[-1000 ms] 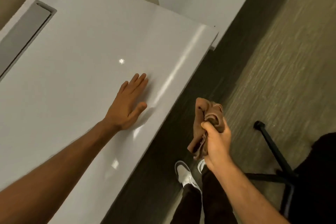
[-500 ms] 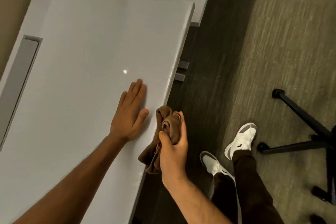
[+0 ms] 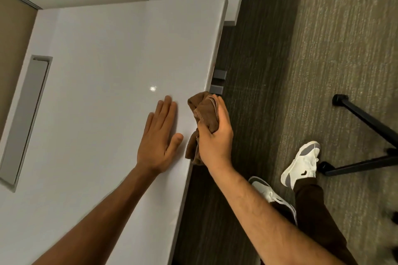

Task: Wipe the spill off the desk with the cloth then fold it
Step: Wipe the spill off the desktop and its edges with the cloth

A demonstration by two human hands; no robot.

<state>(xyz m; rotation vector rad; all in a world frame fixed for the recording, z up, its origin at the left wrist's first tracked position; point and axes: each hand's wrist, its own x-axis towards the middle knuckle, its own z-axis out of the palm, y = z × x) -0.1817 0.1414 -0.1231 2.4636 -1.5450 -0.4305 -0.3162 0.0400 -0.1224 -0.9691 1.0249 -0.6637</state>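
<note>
My right hand [image 3: 215, 135] grips a bunched brown cloth [image 3: 203, 112] right at the desk's right edge, the cloth partly over the white desk top [image 3: 103, 71]. My left hand [image 3: 158, 137] lies flat on the desk with fingers together, palm down, just left of the cloth and apart from it. A small bright glint [image 3: 153, 88] shows on the desk a little beyond my left fingertips; I cannot tell whether it is a spill or a light reflection.
A grey recessed slot [image 3: 28, 118] runs along the desk's left side. Two grey brackets [image 3: 218, 80] stick out under the right edge. Carpet floor, my white shoes [image 3: 301, 161] and a black chair base [image 3: 366, 140] are to the right.
My right hand has carried the cloth from beside the desk up and left onto the desk's right edge. My left hand stays flat on the desk.
</note>
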